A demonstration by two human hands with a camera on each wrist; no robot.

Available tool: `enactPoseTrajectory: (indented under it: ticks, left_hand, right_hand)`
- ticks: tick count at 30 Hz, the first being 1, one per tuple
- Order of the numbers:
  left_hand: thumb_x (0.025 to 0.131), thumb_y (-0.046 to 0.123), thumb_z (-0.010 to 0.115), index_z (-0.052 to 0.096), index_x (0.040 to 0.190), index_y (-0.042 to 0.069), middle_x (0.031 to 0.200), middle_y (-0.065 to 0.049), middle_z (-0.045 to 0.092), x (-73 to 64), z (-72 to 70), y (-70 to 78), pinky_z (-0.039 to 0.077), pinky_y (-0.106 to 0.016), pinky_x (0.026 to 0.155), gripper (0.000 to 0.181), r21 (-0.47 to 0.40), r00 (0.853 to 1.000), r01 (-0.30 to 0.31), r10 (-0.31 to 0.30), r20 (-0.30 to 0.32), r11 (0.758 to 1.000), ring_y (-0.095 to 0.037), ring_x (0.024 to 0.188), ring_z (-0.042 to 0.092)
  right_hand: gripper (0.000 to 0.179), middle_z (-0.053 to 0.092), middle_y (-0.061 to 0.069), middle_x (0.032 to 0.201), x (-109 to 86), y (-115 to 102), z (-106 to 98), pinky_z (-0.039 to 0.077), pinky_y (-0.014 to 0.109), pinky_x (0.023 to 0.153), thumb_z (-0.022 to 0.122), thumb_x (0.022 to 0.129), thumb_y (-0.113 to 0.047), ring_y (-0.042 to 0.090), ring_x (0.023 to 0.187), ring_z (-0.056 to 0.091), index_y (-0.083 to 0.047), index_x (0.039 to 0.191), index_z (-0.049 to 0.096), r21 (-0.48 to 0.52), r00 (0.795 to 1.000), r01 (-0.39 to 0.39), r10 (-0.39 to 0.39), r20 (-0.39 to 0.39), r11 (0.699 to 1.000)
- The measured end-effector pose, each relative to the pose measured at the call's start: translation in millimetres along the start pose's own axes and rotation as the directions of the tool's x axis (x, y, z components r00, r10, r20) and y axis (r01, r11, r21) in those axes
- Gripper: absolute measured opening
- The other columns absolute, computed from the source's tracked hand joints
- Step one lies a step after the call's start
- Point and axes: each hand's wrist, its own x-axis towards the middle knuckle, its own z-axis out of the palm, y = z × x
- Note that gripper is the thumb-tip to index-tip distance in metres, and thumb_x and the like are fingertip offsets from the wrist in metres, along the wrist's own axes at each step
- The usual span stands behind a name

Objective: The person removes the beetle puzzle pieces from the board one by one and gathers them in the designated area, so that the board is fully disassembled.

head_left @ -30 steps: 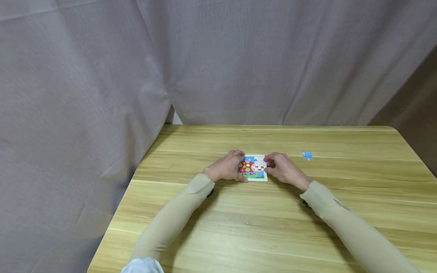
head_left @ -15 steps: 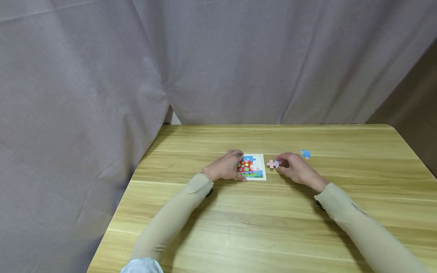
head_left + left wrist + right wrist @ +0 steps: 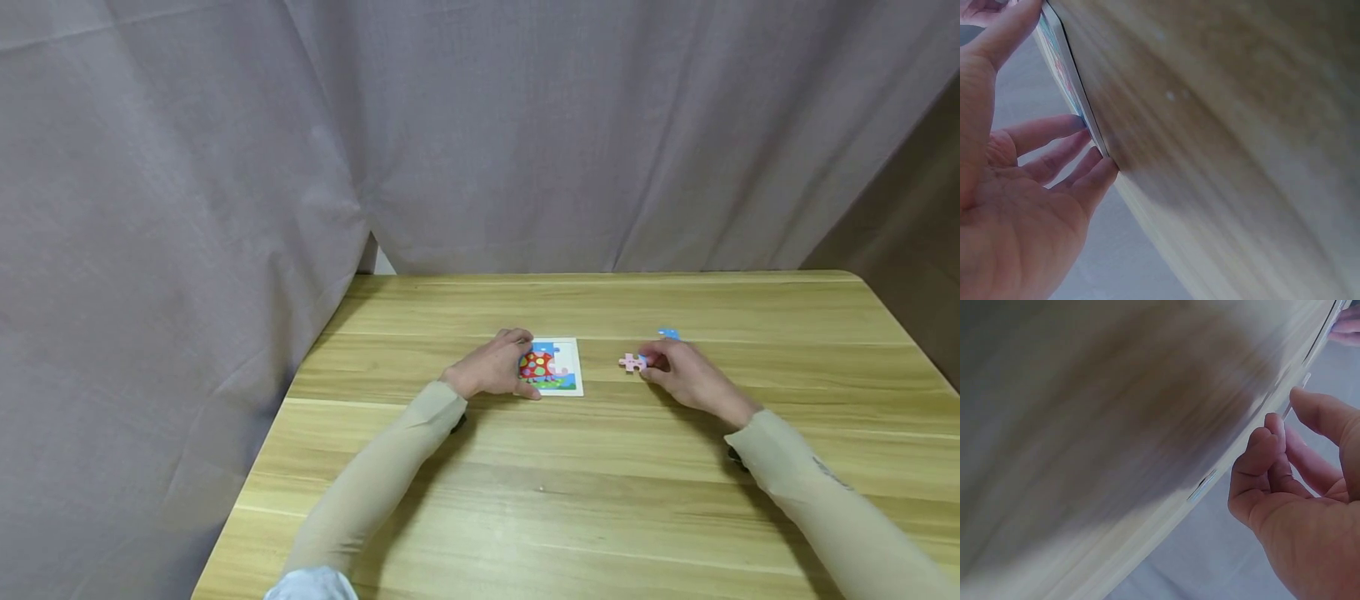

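In the head view my left hand [image 3: 491, 367] grips the jigsaw board [image 3: 579, 368] by its left part, thumb at the near edge and fingers at the far edge. A red spotted ladybird shows on the board's fitted pieces, and a white gap is at its upper right. The left wrist view has fingertips against the edge of the board [image 3: 1072, 75]. To the right of it, my right hand [image 3: 693, 379] pinches a pink jigsaw piece [image 3: 630, 362] between thumb and fingers, just above the table. Behind that hand lies a blue jigsaw piece [image 3: 669, 333], partly covered by it.
The wooden table [image 3: 480, 492] carries all of this, its back edge meeting a grey curtain [image 3: 495, 150]. More curtain hangs along the left side. A tiny pale speck [image 3: 541, 489] marks the table nearer the front.
My right hand has lifted the pink jigsaw piece off the board's upper right and carried it rightward, toward the blue piece. My left hand has stayed on the board.
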Motion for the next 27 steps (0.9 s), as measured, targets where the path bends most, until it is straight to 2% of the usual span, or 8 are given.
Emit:
enactPoseTrajectory:
  ticks: [8, 17, 27]
  left_hand:
    - [0.089, 0.053, 0.089, 0.052, 0.161, 0.004, 0.175, -0.003, 0.039, -0.7, -2.0, 2.0, 0.047, -0.034, 0.127, 0.095, 0.006, 1.0, 0.014, -0.014, 0.004, 1.0, -0.024, 0.16, 0.039]
    - [0.089, 0.052, 0.09, 0.05, 0.162, 0.004, 0.175, -0.004, 0.04, -0.8, -1.0, 2.2, 0.047, -0.035, 0.128, 0.096, -0.001, 1.0, 0.021, -0.021, 0.01, 1.0, -0.024, 0.16, 0.039]
    - [0.088, 0.053, 0.09, 0.051, 0.161, 0.002, 0.174, -0.005, 0.04, 1.3, -0.4, 0.5, 0.046, -0.037, 0.129, 0.097, -0.007, 1.0, 0.007, -0.007, 0.007, 1.0, -0.026, 0.159, 0.041]
  right_hand:
    - [0.03, 0.072, 0.018, 0.101, -9.6, 14, -12, 0.051, 0.025, 0.076, 0.073, 0.101, -0.003, 0.021, 0.092, 0.062, 0.017, 0.123, 0.068, -0.047, 1.0, -0.018, 0.018, 0.001, 0.999]
    - [0.031, 0.074, 0.023, 0.105, -16.3, 30, -23, 0.056, 0.037, 0.081, 0.072, 0.102, -0.002, 0.027, 0.094, 0.065, 0.017, 0.126, 0.068, -0.102, 0.999, -0.041, 0.04, -0.004, 0.994]
    - [0.026, 0.072, 0.018, 0.099, -18.2, 41, -29, 0.051, 0.033, 0.076, 0.072, 0.102, -0.001, 0.023, 0.09, 0.061, 0.015, 0.123, 0.069, -0.132, 1.0, -0.03, 0.031, 0.006, 0.991]
